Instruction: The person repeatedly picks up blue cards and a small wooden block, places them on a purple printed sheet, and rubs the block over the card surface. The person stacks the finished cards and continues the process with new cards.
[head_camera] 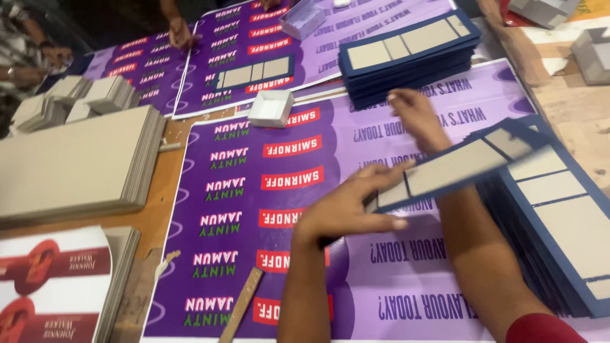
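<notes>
**Both hands on a blue-edged panel over the purple sheet**

Just above the printed purple sheet [305, 209], the person holds a long blue-bordered panel [457, 168] with grey board sections set into it. The panel is tilted, its right end higher and passing over the stack of similar panels [559, 222] at the right edge of the table. The left hand [349, 206] grips the panel's lower left end, fingers pressed together and stretched flat along its top edge, the thumb reaching out beneath it. The right hand [416, 117] sits further up beside the panel's upper edge; it is blurred, so whether its fingers pinch the panel or only touch it cannot be told.

A second stack of blue panels [406, 54] lies beyond the right hand. A small white open box [271, 108] rests on the sheet's top edge. Piles of grey board [76, 165] stand on the left, and a wooden ruler [243, 305] lies near the bottom. Another person's hand [181, 35] presses on a far purple sheet [251, 44].
</notes>
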